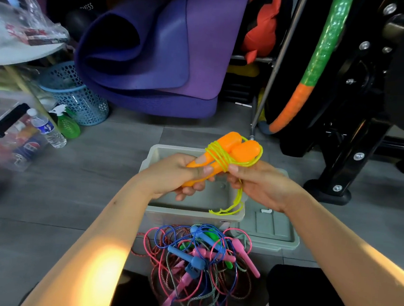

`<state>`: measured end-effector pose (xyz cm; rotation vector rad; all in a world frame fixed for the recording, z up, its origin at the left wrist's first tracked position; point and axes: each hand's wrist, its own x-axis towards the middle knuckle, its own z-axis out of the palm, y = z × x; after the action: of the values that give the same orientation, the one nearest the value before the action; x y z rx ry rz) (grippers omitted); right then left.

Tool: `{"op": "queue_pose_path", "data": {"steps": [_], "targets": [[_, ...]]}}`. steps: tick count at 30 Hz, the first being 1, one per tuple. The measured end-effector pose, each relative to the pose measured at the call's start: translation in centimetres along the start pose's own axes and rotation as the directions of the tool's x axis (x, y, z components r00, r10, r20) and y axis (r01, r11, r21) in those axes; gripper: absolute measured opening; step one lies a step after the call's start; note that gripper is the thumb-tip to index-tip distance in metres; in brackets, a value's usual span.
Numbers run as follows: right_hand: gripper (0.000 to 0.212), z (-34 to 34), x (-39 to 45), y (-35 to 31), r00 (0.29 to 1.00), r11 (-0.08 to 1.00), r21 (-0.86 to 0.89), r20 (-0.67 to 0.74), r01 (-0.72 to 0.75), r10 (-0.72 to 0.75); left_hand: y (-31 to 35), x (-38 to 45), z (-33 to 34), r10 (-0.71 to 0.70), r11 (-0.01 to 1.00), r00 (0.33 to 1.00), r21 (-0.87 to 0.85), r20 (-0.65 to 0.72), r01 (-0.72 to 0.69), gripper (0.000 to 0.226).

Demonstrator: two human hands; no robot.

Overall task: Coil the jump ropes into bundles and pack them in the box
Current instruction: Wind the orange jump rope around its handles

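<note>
My left hand grips two orange jump-rope handles held side by side above the box. A yellow cord is wound several times around them. My right hand pinches that cord beside the handles, and its loose end hangs down over the box rim. The grey plastic box sits open on the floor under both hands. In front of it lies a tangled pile of jump ropes with pink, blue and green handles and cords.
The box's grey lid lies to its right. A rolled purple mat and blue mesh basket stand behind. Bottles and a clear bin are at left; a black machine frame and hoop at right.
</note>
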<state>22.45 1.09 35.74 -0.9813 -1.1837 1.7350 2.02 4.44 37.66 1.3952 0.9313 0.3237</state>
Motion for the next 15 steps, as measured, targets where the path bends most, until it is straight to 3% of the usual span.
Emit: {"op": "queue_pose_path", "data": {"steps": [4, 12, 15], "targets": [[0.011, 1.0, 0.6, 0.9, 0.982, 0.979, -0.204, -0.182, 0.017, -0.055, 0.1, 0.5, 0.7, -0.021, 1.0, 0.997, 0.011, -0.071, 0.022, 0.021], [0.039, 2.0, 0.8, 1.0, 0.898, 0.936, -0.325, -0.438, -0.133, -0.025, 0.4, 0.9, 1.4, -0.032, 0.992, 0.987, 0.111, -0.16, 0.051, 0.024], [0.045, 2.0, 0.5, 0.6, 0.888, 0.911, -0.375, -0.458, -0.17, -0.023, 0.6, 0.8, 1.3, -0.035, 0.993, 0.983, 0.102, -0.178, 0.054, 0.024]]}}
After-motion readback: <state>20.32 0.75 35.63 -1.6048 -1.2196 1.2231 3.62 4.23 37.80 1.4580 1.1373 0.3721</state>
